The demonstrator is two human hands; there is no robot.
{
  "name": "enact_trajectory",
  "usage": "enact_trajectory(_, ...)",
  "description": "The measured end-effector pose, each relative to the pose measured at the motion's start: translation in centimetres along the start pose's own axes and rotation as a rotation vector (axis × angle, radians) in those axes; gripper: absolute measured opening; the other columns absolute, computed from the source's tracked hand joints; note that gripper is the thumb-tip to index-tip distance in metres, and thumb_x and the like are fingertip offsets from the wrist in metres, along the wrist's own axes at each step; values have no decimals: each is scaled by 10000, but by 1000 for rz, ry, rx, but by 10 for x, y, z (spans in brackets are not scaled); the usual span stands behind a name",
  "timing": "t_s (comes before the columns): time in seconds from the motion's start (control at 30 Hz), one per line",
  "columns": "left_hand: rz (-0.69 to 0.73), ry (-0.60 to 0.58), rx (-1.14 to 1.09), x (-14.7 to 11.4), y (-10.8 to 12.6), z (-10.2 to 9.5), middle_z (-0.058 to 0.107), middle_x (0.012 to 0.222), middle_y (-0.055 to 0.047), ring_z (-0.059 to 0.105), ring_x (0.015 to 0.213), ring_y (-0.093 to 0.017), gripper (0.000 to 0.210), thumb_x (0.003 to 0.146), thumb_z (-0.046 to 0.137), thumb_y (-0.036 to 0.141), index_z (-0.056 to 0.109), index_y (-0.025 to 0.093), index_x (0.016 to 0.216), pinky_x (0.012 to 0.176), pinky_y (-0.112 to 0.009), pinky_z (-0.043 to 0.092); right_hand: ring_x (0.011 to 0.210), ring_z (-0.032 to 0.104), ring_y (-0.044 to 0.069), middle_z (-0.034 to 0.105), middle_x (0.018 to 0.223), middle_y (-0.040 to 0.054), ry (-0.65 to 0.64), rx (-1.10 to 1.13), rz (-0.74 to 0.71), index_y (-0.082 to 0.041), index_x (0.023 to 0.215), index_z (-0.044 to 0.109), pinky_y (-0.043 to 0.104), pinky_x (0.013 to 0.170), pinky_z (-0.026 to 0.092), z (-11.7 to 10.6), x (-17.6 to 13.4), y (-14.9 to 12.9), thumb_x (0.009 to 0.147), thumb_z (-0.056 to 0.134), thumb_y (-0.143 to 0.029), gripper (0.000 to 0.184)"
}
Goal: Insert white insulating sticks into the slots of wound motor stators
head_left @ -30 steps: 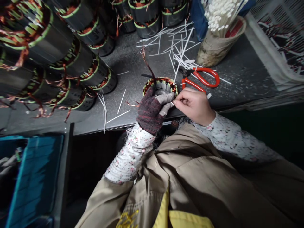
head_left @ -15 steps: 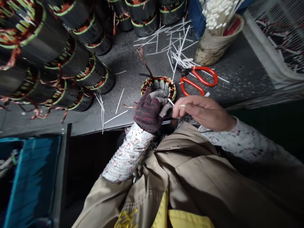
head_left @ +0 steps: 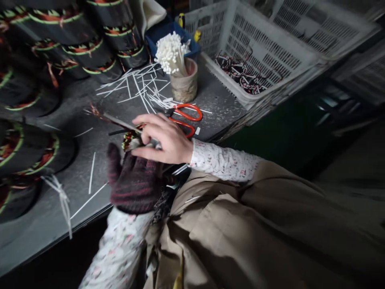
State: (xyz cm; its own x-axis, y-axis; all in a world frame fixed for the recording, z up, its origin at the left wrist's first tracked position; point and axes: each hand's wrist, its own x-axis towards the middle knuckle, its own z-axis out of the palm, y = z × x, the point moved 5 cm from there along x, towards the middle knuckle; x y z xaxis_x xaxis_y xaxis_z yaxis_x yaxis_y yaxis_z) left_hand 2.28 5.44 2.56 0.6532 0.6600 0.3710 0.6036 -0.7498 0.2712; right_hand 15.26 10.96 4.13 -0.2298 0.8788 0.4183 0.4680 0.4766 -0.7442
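A motor stator (head_left: 128,142) with copper windings and light-green edging sits at the bench's front, mostly hidden by both hands. My left hand (head_left: 134,180), in a dark maroon knit glove, lies against its near side. One gloved finger sticks out to the left; the others are partly covered. Over the stator, my bare right hand (head_left: 167,138) has its fingers curled. A copper lead (head_left: 98,112), greyish along its inner length, runs between the right fingers, its frayed end pointing left. A black tube (head_left: 118,130) lies beside it. Motion blur softens the fingertips.
Red-handled scissors (head_left: 188,112) and scattered white sticks (head_left: 144,86) lie beyond my hands. A cup (head_left: 185,84) of white sticks stands before a blue bin (head_left: 156,40). Wound stators (head_left: 81,44) are stacked left. A white crate (head_left: 258,44) holds dark and reddish wire pieces.
The view has swung right. My right hand has moved left from beside the stator to over it. The copper lead now lies lower, reaching the right fingers, and a left gloved finger stretches outward.
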Motion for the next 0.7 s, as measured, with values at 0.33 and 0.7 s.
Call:
enact_trajectory(0.33, 210, -208, 391, 16, -17, -37, 780, 1070, -96, 716, 958, -315, 283, 908, 515, 176, 722, 222, 1095, 794, -480, 616, 1020, 681, 225, 734, 1081, 74, 222, -17, -274, -221, 858, 621, 438, 923, 542, -23, -33, 43, 978, 582, -285, 141)
enact_trajectory(0.7, 218, -156, 145, 20, -31, -18, 764, 938, -102, 727, 907, -268, 227, 966, 615, 401, 677, 184, 950, 895, -466, 607, 895, 696, 208, 675, 964, 24, 326, -72, -80, -279, 900, 636, 360, 675, 565, -114, 60, 115, 976, 646, -500, 234)
